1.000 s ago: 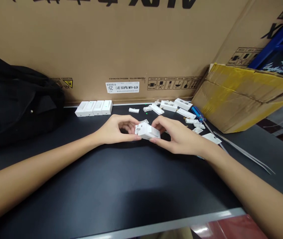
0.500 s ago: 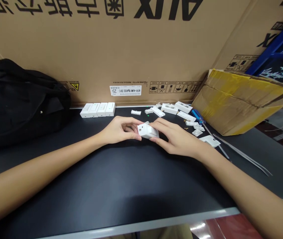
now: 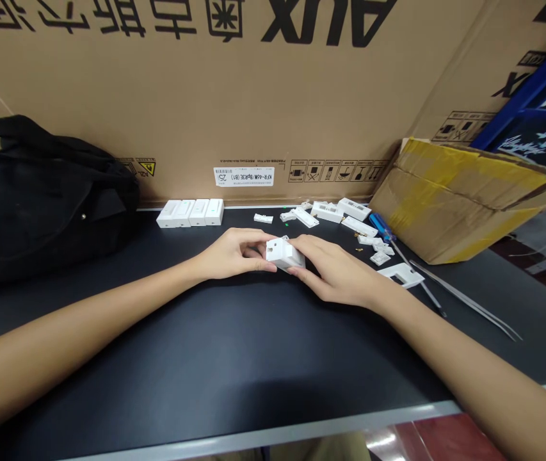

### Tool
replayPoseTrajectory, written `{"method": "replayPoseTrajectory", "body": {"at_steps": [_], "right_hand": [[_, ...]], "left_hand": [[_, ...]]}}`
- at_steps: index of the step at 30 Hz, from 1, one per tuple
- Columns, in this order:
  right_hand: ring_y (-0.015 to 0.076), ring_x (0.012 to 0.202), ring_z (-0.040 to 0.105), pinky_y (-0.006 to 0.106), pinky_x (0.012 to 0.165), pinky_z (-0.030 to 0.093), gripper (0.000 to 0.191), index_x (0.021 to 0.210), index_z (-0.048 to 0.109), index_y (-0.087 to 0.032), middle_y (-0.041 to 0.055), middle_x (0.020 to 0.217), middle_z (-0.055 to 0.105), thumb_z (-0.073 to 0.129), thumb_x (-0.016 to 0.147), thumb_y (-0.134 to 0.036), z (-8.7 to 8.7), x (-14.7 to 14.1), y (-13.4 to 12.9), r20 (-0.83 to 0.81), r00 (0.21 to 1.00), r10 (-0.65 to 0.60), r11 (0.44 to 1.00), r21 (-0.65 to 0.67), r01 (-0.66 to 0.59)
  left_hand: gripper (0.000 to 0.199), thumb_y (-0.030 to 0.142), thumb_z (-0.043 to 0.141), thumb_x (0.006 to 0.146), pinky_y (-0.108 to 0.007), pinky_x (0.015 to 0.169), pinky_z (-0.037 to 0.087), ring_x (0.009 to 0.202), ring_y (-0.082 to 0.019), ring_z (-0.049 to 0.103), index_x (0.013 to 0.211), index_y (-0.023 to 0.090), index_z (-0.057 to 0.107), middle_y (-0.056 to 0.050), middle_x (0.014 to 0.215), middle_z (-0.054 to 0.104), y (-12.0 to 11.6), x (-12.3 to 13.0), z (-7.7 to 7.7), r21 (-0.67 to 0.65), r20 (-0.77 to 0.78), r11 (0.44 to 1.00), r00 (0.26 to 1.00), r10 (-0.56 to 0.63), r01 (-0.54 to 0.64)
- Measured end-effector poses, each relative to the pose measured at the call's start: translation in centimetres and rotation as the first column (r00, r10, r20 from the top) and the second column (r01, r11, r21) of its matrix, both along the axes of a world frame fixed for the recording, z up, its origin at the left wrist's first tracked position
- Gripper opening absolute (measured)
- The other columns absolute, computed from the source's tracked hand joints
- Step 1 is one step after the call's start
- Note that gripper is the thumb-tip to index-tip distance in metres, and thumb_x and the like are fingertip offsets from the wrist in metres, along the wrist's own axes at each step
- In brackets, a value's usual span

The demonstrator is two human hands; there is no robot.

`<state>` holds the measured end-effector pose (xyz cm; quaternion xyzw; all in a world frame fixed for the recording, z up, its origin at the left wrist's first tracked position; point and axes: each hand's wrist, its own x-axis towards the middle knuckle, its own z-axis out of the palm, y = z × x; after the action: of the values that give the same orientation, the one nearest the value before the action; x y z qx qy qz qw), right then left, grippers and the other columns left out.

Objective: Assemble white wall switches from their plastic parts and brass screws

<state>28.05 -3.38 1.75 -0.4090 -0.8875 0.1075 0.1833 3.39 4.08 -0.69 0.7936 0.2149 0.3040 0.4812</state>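
Thumb and fingers of the left hand [image 3: 234, 253] close on one end of a white plastic housing [image 3: 282, 253] while the right hand [image 3: 333, 266] pinches its other end, fingers partly curled, the block tilted between them near the middle of the black tabletop [image 3: 234, 358]. Whether its underside touches the surface cannot be told. A broad, smooth stretch of tabletop runs from the hands toward the person, ending at a straight, pale metal edge strip [image 3: 301, 429]; beyond the fingers, room is tighter, the parts lying close to a printed cardboard wall [image 3: 196, 96]. Four boxy white units [image 3: 191, 213] stand side by side in a row at the left rear. At right rear lie two hollow white shells [image 3: 327, 211], two slim flat panels [image 3: 359, 226] and a scatter of smaller pieces. One small white part [image 3: 263, 218] sits apart, behind the hands. Nearer the right forearm are one plate with a rectangular opening [image 3: 399, 267], one screwdriver with a blue handle [image 3: 381, 225] and one pair of slender metal tweezers [image 3: 469, 301]. A creased carton with yellow tape [image 3: 445, 198] and a soft black bag [image 3: 47, 198] flank the scene.
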Motion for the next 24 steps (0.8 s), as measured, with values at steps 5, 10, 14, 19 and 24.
{"method": "replayPoseTrajectory", "body": {"at_steps": [5, 10, 14, 19, 24], "right_hand": [[0.0293, 0.109, 0.063, 0.047, 0.097, 0.05, 0.03, 0.127, 0.056, -0.02, 0.0143, 0.123, 0.067, 0.05, 0.105, -0.039, 0.08, -0.12, -0.07, -0.001, 1.0, 0.002, 1.0, -0.009, -0.002], [0.0277, 0.105, 0.063, 0.044, 0.094, 0.049, 0.03, 0.122, 0.058, -0.019, 0.013, 0.119, 0.067, 0.049, 0.105, -0.042, 0.26, -0.35, 0.05, -0.013, 1.0, -0.012, 1.0, -0.018, 0.012], [0.0271, 0.102, 0.064, 0.042, 0.091, 0.049, 0.029, 0.118, 0.058, -0.02, 0.0113, 0.116, 0.069, 0.049, 0.104, -0.044, 0.23, -0.27, 0.15, -0.007, 1.0, -0.029, 0.999, -0.04, 0.029], [0.0262, 0.099, 0.063, 0.041, 0.089, 0.048, 0.03, 0.116, 0.059, -0.019, 0.0115, 0.112, 0.068, 0.047, 0.105, -0.045, 0.12, -0.44, 0.0, 0.001, 1.0, -0.031, 0.997, -0.067, 0.031], [0.0255, 0.094, 0.063, 0.038, 0.082, 0.047, 0.027, 0.109, 0.056, -0.018, 0.0123, 0.111, 0.067, 0.054, 0.102, -0.044, -0.31, -0.88, -0.06, 0.011, 0.999, -0.045, 0.998, -0.048, 0.046]], "left_hand": [[0.042, 0.031, 0.085, 0.079, -0.025, 0.077, 0.061, 0.084, -0.015, 0.069, 0.116, 0.015, 0.074, -0.005, 0.097, 0.07, 0.09, -0.09, -0.09, -0.045, -0.006, 0.998, 0.999, -0.053, 0.053], [0.036, 0.032, 0.084, 0.081, -0.025, 0.079, 0.061, 0.085, -0.014, 0.07, 0.111, 0.014, 0.073, -0.005, 0.097, 0.072, 0.13, -0.13, -0.17, -0.083, -0.002, 0.993, 0.996, -0.085, 0.085], [0.045, 0.033, 0.085, 0.079, -0.029, 0.084, 0.062, 0.089, -0.015, 0.07, 0.118, 0.015, 0.073, -0.006, 0.102, 0.073, 0.11, -0.11, -0.16, -0.101, -0.008, 0.994, 0.999, -0.041, 0.04], [0.052, 0.032, 0.083, 0.082, -0.03, 0.086, 0.062, 0.092, -0.016, 0.07, 0.128, 0.015, 0.069, -0.008, 0.105, 0.074, 0.08, -0.19, -0.16, -0.087, -0.018, 0.995, 0.998, -0.052, 0.05], [0.063, 0.03, 0.08, 0.085, -0.031, 0.089, 0.061, 0.103, -0.018, 0.071, 0.143, 0.018, 0.058, -0.011, 0.119, 0.071, -0.11, -0.33, -0.16, -0.057, -0.025, 0.997, 0.998, -0.06, 0.058]]}}
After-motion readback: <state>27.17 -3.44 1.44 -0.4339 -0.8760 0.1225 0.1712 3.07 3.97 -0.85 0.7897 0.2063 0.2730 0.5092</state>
